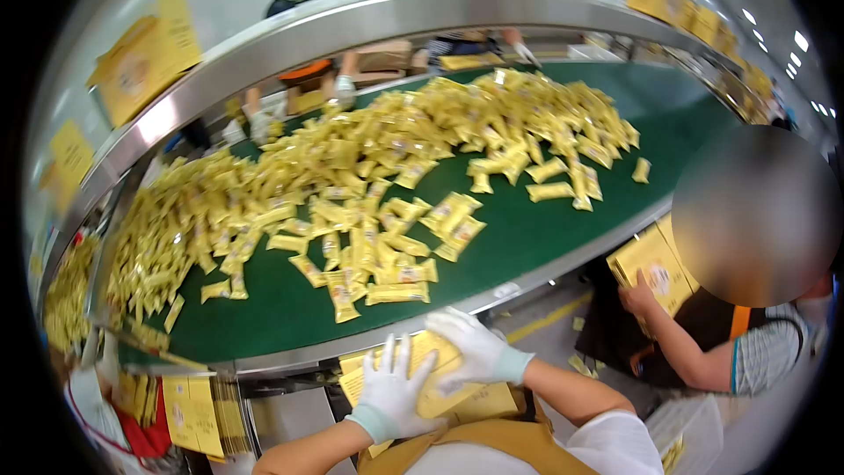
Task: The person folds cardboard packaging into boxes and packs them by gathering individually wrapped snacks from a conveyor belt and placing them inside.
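In the head view, your left hand [393, 393] lies open, fingers spread on a yellow carton [446, 359]; your right hand [479, 347] lies half-open over its far side, grip unclear. The carton is at the belt's [536, 233] near edge, before heaped packets [387, 149]. 1 co-worker [703, 356] sits right.

White gloves [400, 405] on my far-off left hand [394, 385] and right hand [475, 347], pale aqua cuffs [513, 364], white short sleeve [615, 445], tan apron [505, 440]
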### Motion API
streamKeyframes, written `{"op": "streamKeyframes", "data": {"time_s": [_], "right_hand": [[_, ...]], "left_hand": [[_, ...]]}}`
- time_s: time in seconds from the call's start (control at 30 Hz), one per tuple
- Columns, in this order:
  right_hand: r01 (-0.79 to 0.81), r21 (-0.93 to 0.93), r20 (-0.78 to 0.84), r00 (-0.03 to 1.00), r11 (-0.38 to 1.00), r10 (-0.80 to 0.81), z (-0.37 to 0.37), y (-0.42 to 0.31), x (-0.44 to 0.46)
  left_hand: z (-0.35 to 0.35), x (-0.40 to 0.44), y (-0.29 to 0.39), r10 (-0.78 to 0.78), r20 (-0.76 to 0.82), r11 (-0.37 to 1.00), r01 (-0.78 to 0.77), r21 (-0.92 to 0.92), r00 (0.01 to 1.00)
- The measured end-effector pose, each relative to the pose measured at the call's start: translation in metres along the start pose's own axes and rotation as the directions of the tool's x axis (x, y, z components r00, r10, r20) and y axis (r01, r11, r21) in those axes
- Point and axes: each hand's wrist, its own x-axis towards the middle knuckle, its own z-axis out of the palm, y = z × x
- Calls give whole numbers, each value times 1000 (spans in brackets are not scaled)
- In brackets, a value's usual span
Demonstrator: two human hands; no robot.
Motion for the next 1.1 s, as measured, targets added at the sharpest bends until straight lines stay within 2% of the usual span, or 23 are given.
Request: {"op": "streamKeyframes", "data": {"time_s": [0.03,0.1,0.13,0.17,0.2,0.23,0.3,0.33,0.43,0.5,0.57,0.63,0.7,0.73,0.77,0.8,0.83,0.9,0.93,0.97,1.0,1.03,1.1], "right_hand": [[99,-86,172,982,991,-84,-14,5,9],[-179,234,267,957,956,114,-41,3,43],[-216,202,289,945,955,153,-56,-10,69],[-199,126,236,957,972,166,-76,-31,92],[-76,115,56,996,990,70,-75,-35,114],[-97,157,2,995,983,98,-79,-45,138],[-14,49,-64,998,999,17,-84,-58,160],[21,97,-78,997,995,-13,-80,-61,157],[-79,321,24,997,944,75,-64,-39,119],[-259,506,7,955,823,296,-49,4,81],[-364,481,-126,872,798,474,-32,60,30],[-446,414,-190,810,793,555,-12,113,-25],[-483,517,-54,806,707,590,8,135,-66],[-545,644,100,756,537,647,4,108,-70],[-532,627,127,791,570,598,17,116,-82],[-409,651,8,846,639,533,28,107,-88],[-277,662,-114,881,697,458,40,99,-94],[-304,734,-155,796,608,585,19,50,-78],[-350,753,-141,742,558,655,1,23,-66],[-386,711,-144,738,588,659,-14,2,-57],[-404,589,-149,797,699,586,-20,0,-53],[-403,97,-200,888,910,414,-21,4,-51],[-596,42,-4,802,802,597,-34,-51,-15]], "left_hand": [[-1,-1,0,-8,15,1000,8,5,1000],[-7,1,0,-6,52,1000,6,6,999],[-11,1,1,-3,66,1000,4,-19,998],[-13,0,3,-21,63,1000,22,-1,998],[-13,-1,3,-37,66,999,36,16,997],[-12,-1,3,-50,68,998,47,34,996],[-7,-2,5,-75,19,997,74,29,997],[-7,-1,6,-86,12,996,86,22,996],[-6,-6,3,-86,-24,996,86,3,996],[-6,-11,0,-106,-68,994,104,-25,992],[-9,-18,-14,-161,-130,986,155,-58,978],[-23,-22,-34,-295,-168,908,221,-357,941],[-16,-17,-53,-340,-285,750,76,-657,896],[-2,-12,-54,-335,-296,588,-47,-808,895],[13,-2,-54,-338,-311,388,-170,-906,888],[27,7,-53,-347,-331,168,-289,-942,877],[45,12,-49,-315,-234,-106,-279,-955,920],[84,9,-31,-161,-89,-603,-169,-780,983],[93,1,-25,-145,-60,-686,-144,-714,988],[101,-6,-19,-124,-34,-761,-117,-638,992],[111,-12,-11,-101,-9,-829,-89,-551,995],[128,-14,-8,-157,119,-804,-57,-592,980],[170,-5,-20,-280,347,-751,21,-660,895]]}}
